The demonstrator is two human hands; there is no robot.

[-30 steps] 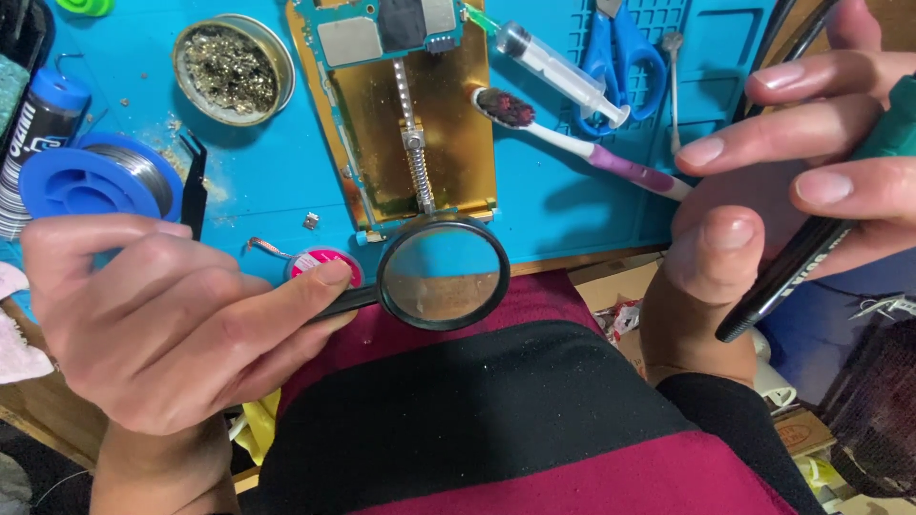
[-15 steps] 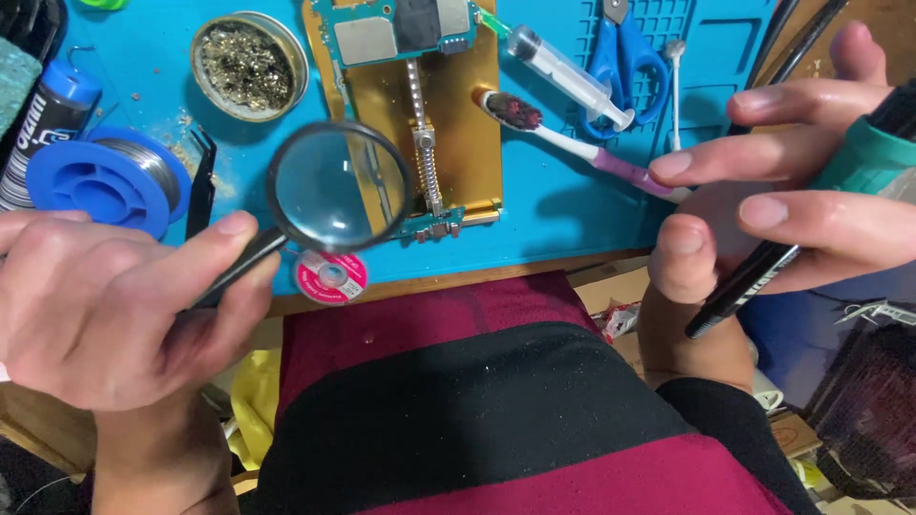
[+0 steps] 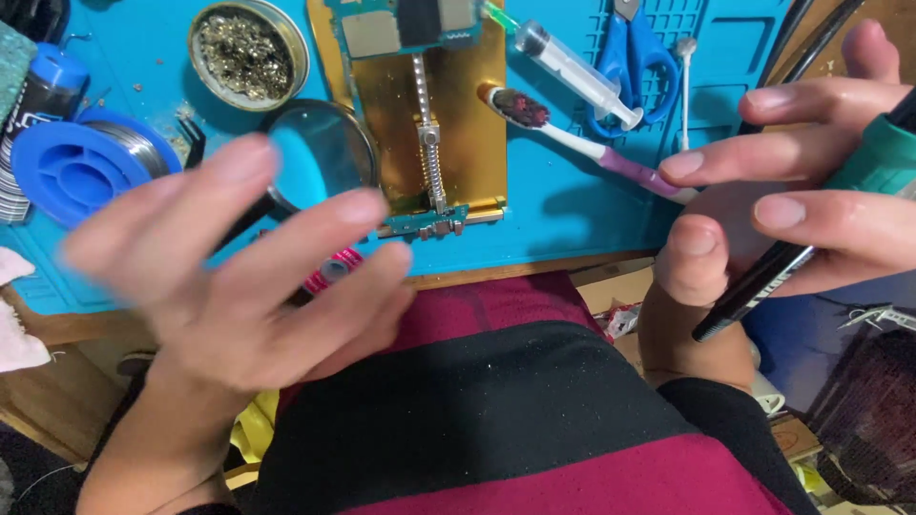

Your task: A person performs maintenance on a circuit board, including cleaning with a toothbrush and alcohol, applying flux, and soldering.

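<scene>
My left hand (image 3: pixel 239 277) hovers blurred over the front edge of the blue mat (image 3: pixel 572 219), fingers spread and holding nothing. Just beyond its fingertips a round magnifying glass (image 3: pixel 324 153) lies on the mat, its dark handle running under my fingers. A gold board holder (image 3: pixel 468 124) with a circuit board (image 3: pixel 401 24) clamped at its far end lies beside the lens. My right hand (image 3: pixel 782 200) is at the right edge, closed around a green-handled tool with a black shaft (image 3: pixel 754 291) pointing down-left.
On the mat lie a toothbrush (image 3: pixel 572 138), a syringe (image 3: pixel 572 67), blue scissors (image 3: pixel 634 57), a tin of brass wool (image 3: pixel 248 52) and a blue solder spool (image 3: pixel 76 167). A small pink reel (image 3: pixel 334 269) sits near the front edge. My striped shirt fills the foreground.
My left hand carried the magnifying glass from the mat's front edge up onto the mat, let it go, and now has its fingers spread. The right hand has hardly moved.
</scene>
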